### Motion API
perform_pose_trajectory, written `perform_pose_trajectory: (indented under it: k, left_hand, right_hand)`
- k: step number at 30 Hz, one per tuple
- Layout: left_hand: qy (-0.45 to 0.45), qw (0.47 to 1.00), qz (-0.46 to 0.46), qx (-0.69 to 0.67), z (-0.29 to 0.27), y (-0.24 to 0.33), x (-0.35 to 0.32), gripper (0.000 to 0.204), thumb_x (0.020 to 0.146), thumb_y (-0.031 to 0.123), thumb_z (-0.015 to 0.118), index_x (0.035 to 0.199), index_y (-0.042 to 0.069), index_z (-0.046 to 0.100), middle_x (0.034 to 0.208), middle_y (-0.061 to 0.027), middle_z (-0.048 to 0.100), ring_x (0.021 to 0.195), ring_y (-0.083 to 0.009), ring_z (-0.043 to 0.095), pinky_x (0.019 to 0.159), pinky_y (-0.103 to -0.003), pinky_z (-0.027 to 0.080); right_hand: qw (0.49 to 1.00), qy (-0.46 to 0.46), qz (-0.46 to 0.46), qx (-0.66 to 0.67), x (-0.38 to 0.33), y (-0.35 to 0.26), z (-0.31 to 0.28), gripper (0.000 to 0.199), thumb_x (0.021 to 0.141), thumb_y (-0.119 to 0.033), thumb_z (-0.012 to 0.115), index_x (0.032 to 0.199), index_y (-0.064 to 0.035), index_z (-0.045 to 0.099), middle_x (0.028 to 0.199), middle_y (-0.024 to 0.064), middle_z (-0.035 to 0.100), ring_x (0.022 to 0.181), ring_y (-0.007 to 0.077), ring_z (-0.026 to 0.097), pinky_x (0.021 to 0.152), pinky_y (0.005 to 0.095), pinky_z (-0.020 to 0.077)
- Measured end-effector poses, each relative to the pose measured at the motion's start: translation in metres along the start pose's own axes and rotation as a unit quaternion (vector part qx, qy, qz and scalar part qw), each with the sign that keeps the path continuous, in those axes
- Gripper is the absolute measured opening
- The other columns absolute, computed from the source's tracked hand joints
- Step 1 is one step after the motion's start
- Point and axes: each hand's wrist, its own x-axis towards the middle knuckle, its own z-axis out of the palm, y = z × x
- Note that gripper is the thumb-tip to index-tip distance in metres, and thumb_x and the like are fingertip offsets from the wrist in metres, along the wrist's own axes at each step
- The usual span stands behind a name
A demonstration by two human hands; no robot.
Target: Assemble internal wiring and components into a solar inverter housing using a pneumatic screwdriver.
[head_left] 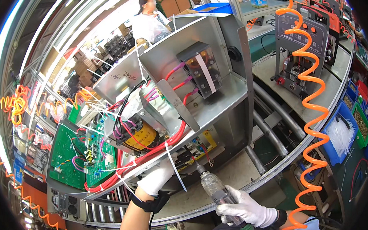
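Long factory benches with rollers (273, 130) are seen curving through a crowded assembly hall, where other workers stand far behind at the top of the view. On the bench an opened metal chassis (213, 41) is tilted on its side, and its inside is exposed: a green circuit board (68, 155) at the left, a yellow-wound transformer (141, 136) near the middle, and a dark relay block (202, 69) higher up with purple and red leads attached. A bundle of red wires (152, 152) is run along the lower edge of the chassis, bound with white cable ties (174, 168). The left hand (156, 178), gloved in white, is pressed against that lower edge just beside the red bundle, its fingers curled onto the metal; whether anything is pinched cannot be told. The right hand (246, 210), also gloved, is closed firmly around the clear-bodied pneumatic screwdriver (213, 187), whose bit is pointed up toward the underside of the chassis, close to the left hand. An orange coiled air hose (314, 111) is hung at the right, above blue parts bins (341, 135).
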Motion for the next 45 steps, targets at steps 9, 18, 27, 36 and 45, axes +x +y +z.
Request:
perform_pose_trajectory:
  k: [9,18,27,36,45]
  left_hand:
    - [0.057,0.993,0.049,0.086,0.005,-0.009,0.005,0.022,0.097,0.022,0.054,0.111,0.005,0.059,0.088,-0.0125,0.064,0.077,-0.0243,0.065,0.068,-0.039,0.054]
    - [0.124,0.953,0.028,0.274,-0.014,0.050,0.010,0.022,0.094,0.025,0.056,0.104,0.008,0.064,0.086,-0.0164,0.067,0.078,-0.0339,0.066,0.071,-0.044,0.052]
    - [0.098,0.971,-0.009,0.218,-0.013,0.044,0.007,0.031,0.092,0.023,0.058,0.120,0.009,0.056,0.096,-0.0209,0.066,0.087,-0.0400,0.066,0.075,-0.047,0.053]
    - [0.070,0.972,-0.036,0.223,-0.021,0.059,0.010,0.032,0.092,0.025,0.058,0.119,0.008,0.059,0.102,-0.0206,0.066,0.093,-0.0395,0.065,0.081,-0.048,0.052]
    - [0.105,0.964,0.089,0.228,-0.022,0.062,0.014,0.043,0.089,0.015,0.060,0.132,0.008,0.055,0.116,-0.0187,0.064,0.106,-0.0374,0.062,0.089,-0.045,0.050]
  right_hand:
    - [0.996,0.010,-0.018,-0.082,-0.001,-0.012,0.003,0.089,0.082,-0.015,0.077,0.151,-0.0032,0.022,0.095,0.0031,0.054,0.071,0.0073,0.055,0.062,0.0238,0.0474]
    - [0.989,0.022,-0.085,-0.122,0.004,-0.002,0.002,0.094,0.085,-0.009,0.075,0.155,-0.0072,0.012,0.101,0.0046,0.056,0.080,0.0062,0.055,0.070,0.0227,0.0486]
    - [0.986,0.023,-0.043,-0.158,0.003,-0.010,-0.004,0.088,0.087,-0.033,0.072,0.152,-0.0027,0.021,0.106,0.0091,0.056,0.077,0.0096,0.055,0.068,0.0265,0.0500]
    - [0.969,0.013,-0.093,-0.229,0.011,-0.004,-0.006,0.098,0.083,-0.031,0.077,0.153,0.0003,0.015,0.122,0.0129,0.050,0.096,0.0145,0.055,0.084,0.0285,0.0491]
    - [0.975,0.014,-0.034,-0.221,0.006,-0.012,-0.004,0.106,0.080,-0.034,0.079,0.152,0.0045,0.012,0.135,0.0199,0.044,0.118,0.0207,0.049,0.101,0.0313,0.0417]
